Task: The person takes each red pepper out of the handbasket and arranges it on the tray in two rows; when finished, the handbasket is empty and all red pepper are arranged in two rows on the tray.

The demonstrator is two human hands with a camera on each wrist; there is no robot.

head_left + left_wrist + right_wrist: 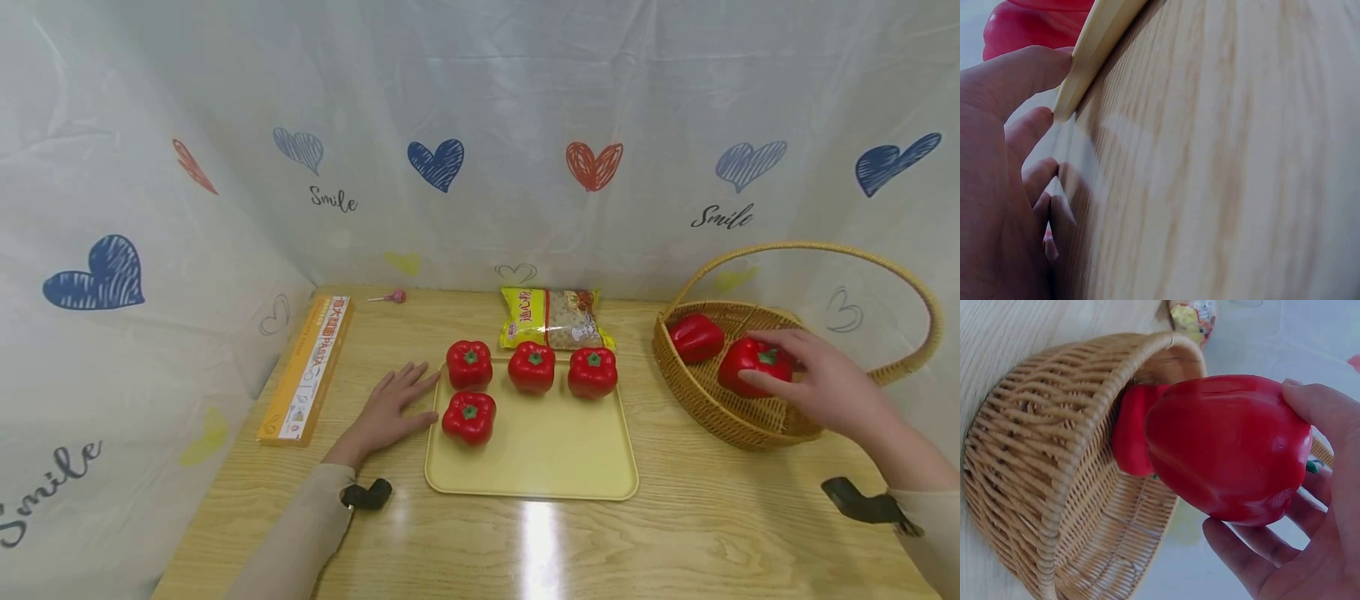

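Observation:
My right hand (821, 379) grips a red bell pepper (1229, 450) with a green stem, thumb on one side and fingers on the other, over the mouth of a wicker basket (712, 412). Inside that basket lies another red bell pepper (697, 337). On the left, my left hand (390, 410) rests on the table with fingers spread, its thumb at the edge of a pale yellow tray (555, 458). Several red bell peppers stand stem up on the tray: a back row with one pepper (532, 367) in its middle, and one pepper (469, 417) in front at the left.
Behind the tray lies a yellow bag of pasta (557, 318). A long orange and white pasta box (306, 368) is at the table's left edge, with a lollipop (397, 296) near the back. The basket's tall handle (817, 246) arches up at the right, and a printed curtain (510, 100) encloses the table.

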